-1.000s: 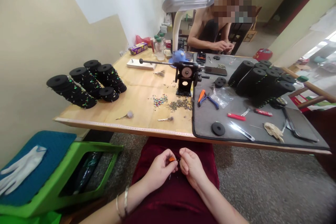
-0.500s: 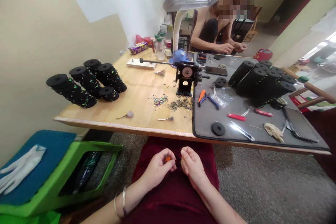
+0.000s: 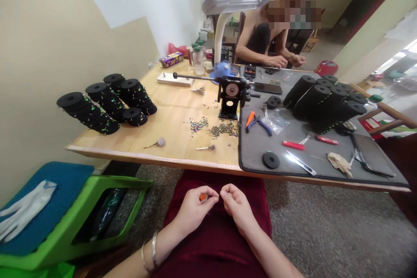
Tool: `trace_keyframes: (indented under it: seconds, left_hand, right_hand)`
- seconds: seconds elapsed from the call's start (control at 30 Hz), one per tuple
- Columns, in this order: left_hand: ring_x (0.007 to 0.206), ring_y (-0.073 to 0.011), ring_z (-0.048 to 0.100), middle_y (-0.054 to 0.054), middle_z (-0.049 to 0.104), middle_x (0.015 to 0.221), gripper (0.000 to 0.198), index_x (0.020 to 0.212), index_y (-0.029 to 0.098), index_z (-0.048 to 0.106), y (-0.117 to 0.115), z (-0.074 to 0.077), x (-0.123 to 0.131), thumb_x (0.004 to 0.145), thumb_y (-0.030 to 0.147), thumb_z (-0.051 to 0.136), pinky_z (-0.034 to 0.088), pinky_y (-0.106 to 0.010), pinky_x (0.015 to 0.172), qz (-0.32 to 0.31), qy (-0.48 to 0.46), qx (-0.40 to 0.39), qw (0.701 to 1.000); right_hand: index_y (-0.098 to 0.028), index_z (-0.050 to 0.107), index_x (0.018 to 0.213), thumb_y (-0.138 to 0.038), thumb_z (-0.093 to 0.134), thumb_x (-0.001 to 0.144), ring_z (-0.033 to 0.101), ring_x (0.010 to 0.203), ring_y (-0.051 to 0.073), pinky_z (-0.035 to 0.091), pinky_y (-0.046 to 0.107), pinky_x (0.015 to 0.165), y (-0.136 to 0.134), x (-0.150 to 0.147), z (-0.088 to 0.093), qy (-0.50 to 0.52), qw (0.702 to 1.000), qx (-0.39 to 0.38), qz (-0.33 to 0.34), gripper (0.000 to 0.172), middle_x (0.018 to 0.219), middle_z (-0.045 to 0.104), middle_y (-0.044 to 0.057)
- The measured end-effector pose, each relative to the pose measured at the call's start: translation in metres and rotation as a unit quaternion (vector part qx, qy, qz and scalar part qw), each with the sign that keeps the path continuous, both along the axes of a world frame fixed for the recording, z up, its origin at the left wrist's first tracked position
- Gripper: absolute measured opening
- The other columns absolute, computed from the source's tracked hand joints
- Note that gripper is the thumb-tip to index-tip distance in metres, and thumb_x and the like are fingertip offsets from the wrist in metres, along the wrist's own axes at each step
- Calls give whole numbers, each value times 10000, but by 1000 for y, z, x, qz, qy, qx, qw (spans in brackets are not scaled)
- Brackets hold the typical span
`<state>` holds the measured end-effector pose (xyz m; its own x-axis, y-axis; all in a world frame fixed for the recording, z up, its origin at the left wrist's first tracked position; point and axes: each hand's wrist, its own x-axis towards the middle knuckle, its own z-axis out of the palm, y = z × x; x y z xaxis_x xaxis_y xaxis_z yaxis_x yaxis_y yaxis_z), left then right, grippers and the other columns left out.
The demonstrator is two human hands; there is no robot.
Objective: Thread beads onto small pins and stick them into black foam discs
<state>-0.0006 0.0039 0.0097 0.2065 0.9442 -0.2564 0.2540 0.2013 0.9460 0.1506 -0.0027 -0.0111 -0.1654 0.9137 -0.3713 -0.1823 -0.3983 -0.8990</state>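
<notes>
My left hand [image 3: 197,205] is closed above the dark red cloth [image 3: 221,239] on my lap. Inside its curled fingers a small orange object [image 3: 203,197] shows in part; its kind is hidden. Thumb and forefinger of that hand pinch together at their tips. Just to the right, my right hand [image 3: 237,204] is closed in a pinch too, its fingertips almost touching the left ones. Whatever it holds is too small or too covered to make out. Both hands are in front of the table's edge, below its top.
On the wooden table [image 3: 176,134] stand black foam spools [image 3: 130,95], a winding device [image 3: 230,97] and a lamp [image 3: 236,0]. Colourful beads [image 3: 198,125] lie mid-table. Pliers [image 3: 257,124] and scissors [image 3: 301,164] rest on the grey mat [image 3: 257,147]. Another person [image 3: 260,47] sits opposite. A green stool [image 3: 130,221] is left.
My hands have drawn closer together, fingertip to fingertip. The left fingers have straightened into a pinch, and the orange object has shifted slightly left. The other person's head has moved slightly.
</notes>
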Motion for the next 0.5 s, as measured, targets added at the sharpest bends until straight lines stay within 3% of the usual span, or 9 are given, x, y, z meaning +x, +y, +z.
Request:
trace_keyframes:
  seconds: [0.2,0.37,0.5]
  left_hand:
    - [584,-135,482,19,551,627,143,841,176,646,5,4,-10,777,297,606,387,-240,590,31,-28,20,999]
    - [598,-145,509,6,581,664,159,802,182,616,9,1,-14,828,322,544,393,-249,612,47,0,42,998]
    - [705,-184,569,-24,642,750,154,797,191,636,17,1,-28,805,324,559,412,-260,661,114,18,68,991]
  right_hand:
    - [-178,518,597,-264,592,688,260,464,73,200,214,457,-2,0,4,-76,993,44,76,145,479,374,-75]
    - [-187,465,542,-181,498,628,266,475,79,215,217,475,-4,2,3,-80,993,71,45,92,487,373,-69]
    - [-190,472,552,-183,516,632,259,466,79,202,216,464,-5,4,4,-73,996,50,-1,92,483,362,-73]
